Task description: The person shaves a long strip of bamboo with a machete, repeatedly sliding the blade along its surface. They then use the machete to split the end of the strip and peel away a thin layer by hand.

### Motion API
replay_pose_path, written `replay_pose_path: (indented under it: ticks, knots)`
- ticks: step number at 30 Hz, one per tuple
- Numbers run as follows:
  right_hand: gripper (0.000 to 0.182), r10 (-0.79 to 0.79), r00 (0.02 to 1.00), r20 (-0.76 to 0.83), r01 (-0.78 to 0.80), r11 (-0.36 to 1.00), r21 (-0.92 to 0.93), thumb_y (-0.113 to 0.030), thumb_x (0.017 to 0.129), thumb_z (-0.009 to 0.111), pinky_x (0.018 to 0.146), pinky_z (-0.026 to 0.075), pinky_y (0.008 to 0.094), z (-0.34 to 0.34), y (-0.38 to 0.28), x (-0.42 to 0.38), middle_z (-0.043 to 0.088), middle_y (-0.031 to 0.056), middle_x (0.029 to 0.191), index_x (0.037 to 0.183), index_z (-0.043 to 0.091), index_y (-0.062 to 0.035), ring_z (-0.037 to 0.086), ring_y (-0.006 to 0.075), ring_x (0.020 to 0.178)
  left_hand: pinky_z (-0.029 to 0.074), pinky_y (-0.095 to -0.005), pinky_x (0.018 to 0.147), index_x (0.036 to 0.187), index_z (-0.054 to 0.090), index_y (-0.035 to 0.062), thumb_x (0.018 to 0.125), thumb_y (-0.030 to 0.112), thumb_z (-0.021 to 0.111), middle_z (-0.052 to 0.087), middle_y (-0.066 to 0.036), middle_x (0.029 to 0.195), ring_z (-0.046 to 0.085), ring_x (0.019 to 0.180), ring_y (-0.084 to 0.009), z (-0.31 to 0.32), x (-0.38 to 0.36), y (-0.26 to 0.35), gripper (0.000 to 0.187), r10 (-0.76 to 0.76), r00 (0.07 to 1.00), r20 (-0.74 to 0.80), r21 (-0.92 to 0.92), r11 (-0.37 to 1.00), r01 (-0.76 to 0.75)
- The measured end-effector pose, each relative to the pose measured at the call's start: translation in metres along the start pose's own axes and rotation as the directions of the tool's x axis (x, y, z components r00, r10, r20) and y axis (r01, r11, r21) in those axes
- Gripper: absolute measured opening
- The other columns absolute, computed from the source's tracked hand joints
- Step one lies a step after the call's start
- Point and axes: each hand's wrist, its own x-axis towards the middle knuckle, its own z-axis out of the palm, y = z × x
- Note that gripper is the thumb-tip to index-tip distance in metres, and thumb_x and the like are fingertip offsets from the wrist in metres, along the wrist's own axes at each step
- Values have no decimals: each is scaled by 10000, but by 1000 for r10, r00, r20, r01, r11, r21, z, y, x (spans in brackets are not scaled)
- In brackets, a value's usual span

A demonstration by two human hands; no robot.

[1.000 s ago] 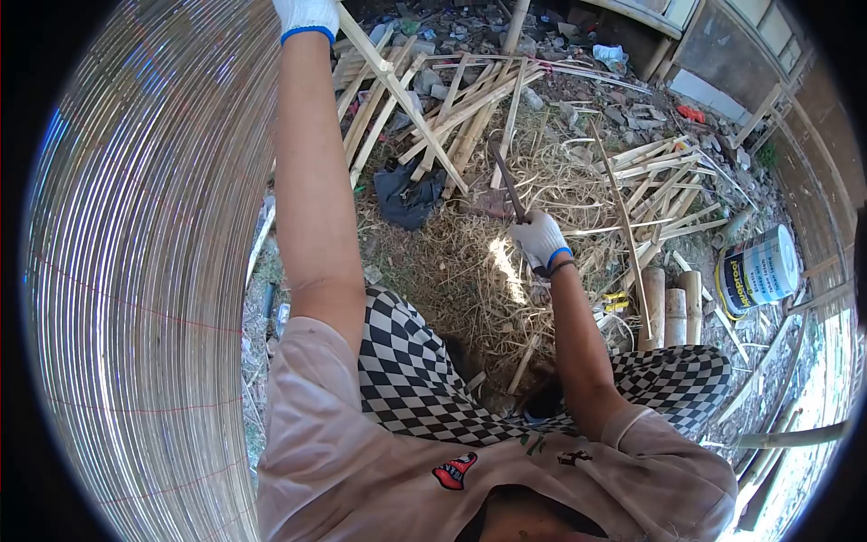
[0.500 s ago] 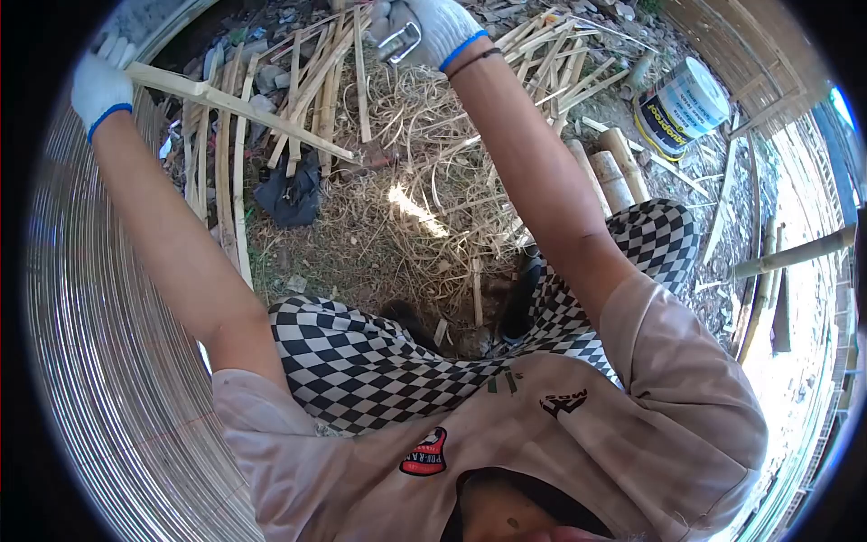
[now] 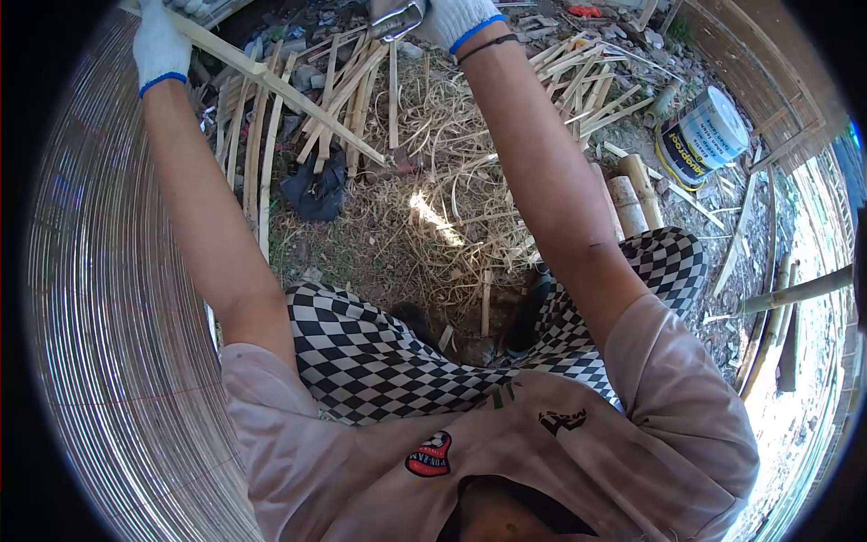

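Note:
My left hand [image 3: 163,47], in a white knit glove with a blue cuff, is closed around the upper end of a long pale bamboo strip [image 3: 307,107]. The strip slopes down to the right, its lower end over the shavings. At the top edge, my right hand [image 3: 456,22], gloved the same way, grips a silver metal tool that looks like a staple gun [image 3: 396,20]. Most of its body and my right fingers are cut off by the frame edge. The tool is apart from the visible length of strip.
Bamboo shavings [image 3: 397,230] cover the ground before my legs. Loose bamboo strips [image 3: 591,86] lie in piles on both sides. A black plastic bag [image 3: 313,188] rests at left. Bamboo poles [image 3: 627,203] and an Aquaproof bucket [image 3: 703,140] stand at right. A slatted wall [image 3: 99,271] curves along my left.
Both hands have moved up in the view, my left also to the right with the bamboo strip. The whole scene has shifted slightly right and down.

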Motion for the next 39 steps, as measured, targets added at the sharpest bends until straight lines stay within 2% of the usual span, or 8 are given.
replay_pose_path:
  ticks: [2,3,20,24,32,34,37,39]
  knots:
    - [130,65,989,-132,-73,996,-57,-113,953,580,546,538,363,-4,14,-7,603,74,689,846,582,-39,613,243,595,541,-333,510,959,523,70,1049,647,340,454,-24,685,451,540,-150,-11,10,-7,612,11,992,122,-40,999,-6]
    - [141,145,985,-95,-158,976,-148,-109,954,572,549,540,367,-9,16,-8,607,83,684,833,586,-36,617,245,597,259,-249,380,906,537,118,1040,566,510,373,71,584,308,424,-65,9,2,-10,469,8,997,-83,-129,991,-18]
    - [257,178,983,-36,-179,922,-343,-155,955,552,494,502,337,-9,49,-7,640,110,653,747,629,-27,596,224,542,230,-241,388,895,540,125,1043,590,482,337,79,591,292,438,-61,-30,22,-12,491,16,994,104,-117,993,-4]
    - [164,80,997,-6,-67,788,-612,-180,931,652,470,504,305,-24,75,-22,656,64,695,1010,606,-43,622,151,558,258,-254,400,893,538,125,1037,588,496,357,65,585,313,438,-79,-33,32,-35,487,-39,970,239,-200,976,89]
    - [389,-1,985,-172,-143,555,-819,-344,981,649,453,456,309,-23,119,-51,588,29,642,1071,632,34,567,113,486,318,-264,402,797,503,171,1023,564,553,407,53,579,380,442,-89,2,4,-50,456,-89,945,314,-182,972,152]
    - [361,-2,983,-185,-165,444,-881,-302,987,599,571,530,388,0,109,-58,661,136,716,1136,623,27,681,252,605,332,-264,406,854,518,150,1034,530,555,441,37,614,402,457,-88,11,1,-41,423,-17,959,282,-223,971,83]
    - [335,-160,987,28,62,215,-975,-267,987,547,737,548,479,6,113,-50,686,259,837,1154,616,15,704,433,827,321,-253,404,928,530,128,1051,504,535,462,24,653,407,471,-82,19,2,-32,396,196,974,113,-337,930,-148]
    - [332,-168,983,74,107,202,-974,-254,984,530,813,526,520,17,115,-52,678,300,911,1151,608,22,659,491,937,308,-243,404,938,532,130,1054,509,524,458,35,654,396,471,-74,-2,6,-18,396,153,967,202,-365,928,-71]
